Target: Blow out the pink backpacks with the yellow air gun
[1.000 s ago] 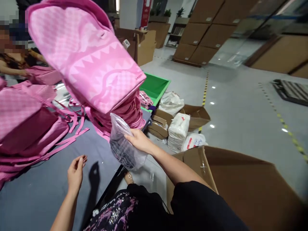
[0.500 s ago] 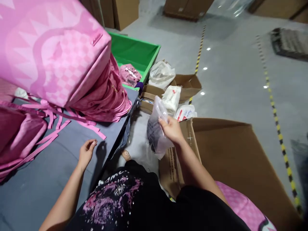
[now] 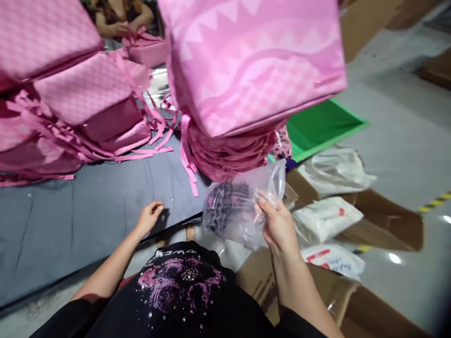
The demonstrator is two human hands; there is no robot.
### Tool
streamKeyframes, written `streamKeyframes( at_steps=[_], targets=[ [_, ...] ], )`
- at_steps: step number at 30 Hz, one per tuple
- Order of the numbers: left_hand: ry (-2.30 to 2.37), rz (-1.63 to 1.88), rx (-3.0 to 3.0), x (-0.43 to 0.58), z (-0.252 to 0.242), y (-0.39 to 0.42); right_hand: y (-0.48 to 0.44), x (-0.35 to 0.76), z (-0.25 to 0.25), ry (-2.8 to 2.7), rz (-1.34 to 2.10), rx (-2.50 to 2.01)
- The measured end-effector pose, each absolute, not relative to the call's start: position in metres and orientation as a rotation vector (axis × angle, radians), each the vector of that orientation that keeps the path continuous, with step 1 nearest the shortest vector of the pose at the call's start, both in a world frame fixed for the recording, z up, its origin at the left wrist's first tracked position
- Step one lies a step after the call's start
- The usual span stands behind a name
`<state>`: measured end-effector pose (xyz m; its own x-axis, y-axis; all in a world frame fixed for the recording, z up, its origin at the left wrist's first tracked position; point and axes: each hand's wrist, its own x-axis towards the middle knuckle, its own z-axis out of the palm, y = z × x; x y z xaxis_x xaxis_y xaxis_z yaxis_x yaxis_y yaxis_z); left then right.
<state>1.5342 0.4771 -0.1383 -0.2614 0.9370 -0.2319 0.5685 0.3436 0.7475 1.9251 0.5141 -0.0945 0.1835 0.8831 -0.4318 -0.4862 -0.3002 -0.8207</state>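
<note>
Right hand: closed on the bag's right end, thumb and fingers pinching bunched film; forearm rises from lower right.
Bag: clear film pouch, held in the air just off the table's near edge, in front of the torso. Dark and pink patterned contents fill its left half; empty film flares up at top right.
Handling (judged): light and soft, no stiffness. The film looks slick and crinkly, so a pinch on empty film alone may slip. The contents hang away from the hand. Nothing about it looks fragile.
Hold (judged): surest across the filled part, or with 1 hand under the left end and 1 at the neck.
Left hand: empty, fingers loosely curled, thumb near the index tip, at the table's near edge; cannot tell whether it touches.
Box: cardboard, on the floor under the right forearm.
Table: grey cover, creased.
Packets: 2 white ones just right of the bag, lying on opened cardboard.
Backpack: big, pink, tooth print, tilted on a stack of pink straps just behind the bag.
Pile: more pink backpacks, left part of the table.
Bin: green, beyond the table's right end.
Co-worker: hands at the far side, on another pink backpack.
</note>
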Motion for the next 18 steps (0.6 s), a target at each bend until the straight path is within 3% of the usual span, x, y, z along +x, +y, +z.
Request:
streamKeyframes(
  at_steps=[6, 11, 18],
  targets=[
    [2.080, 0.762, 1.107, 1.518, -0.155, 0.420, 0.535, 1.883, -0.101, -0.646, 1.577, -1.231],
    [2.069, 0.797, 1.102, 1.529, -0.152, 0.412, 0.570, 1.812, -0.093, -1.188, 1.734, -1.129],
    [2.126, 0.852, 1.127, 1.520, -0.153, 0.401, 0.640, 1.866, -0.126, -1.392, 1.277, -1.320]
  ],
)
